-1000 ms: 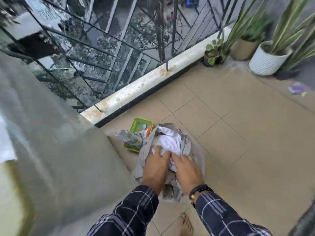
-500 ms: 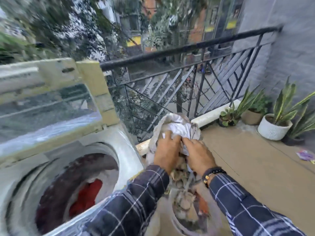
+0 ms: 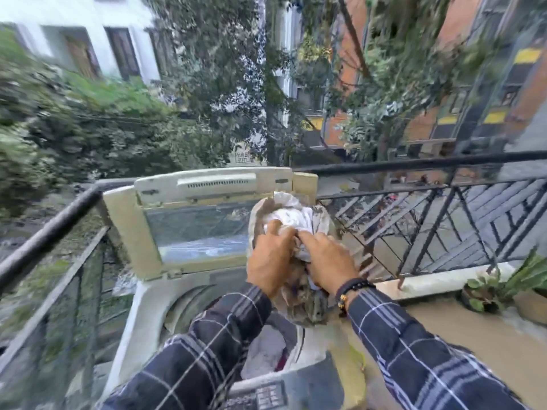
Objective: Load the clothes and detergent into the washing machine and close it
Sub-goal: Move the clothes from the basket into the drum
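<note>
The left hand (image 3: 270,258) and right hand (image 3: 328,258) gripped clothes (image 3: 291,216) over the open washer (image 3: 142,315), some lay inside already, and soap and closing were not done yet.

Clothes bundle (image 3: 291,216) up over washer (image 3: 148,309) w/ lid (image 3: 195,229) upright behind it, railing (image 3: 414,164) behind both, plants (image 3: 485,288) on floor (image 3: 458,335) far rt.

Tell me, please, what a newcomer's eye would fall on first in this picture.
At centre, the left hand and right hand grip a crumpled bundle of clothes over the open washing machine, whose lid stands raised behind it. A black railing runs across the right, with blurred trees and buildings beyond.
</note>
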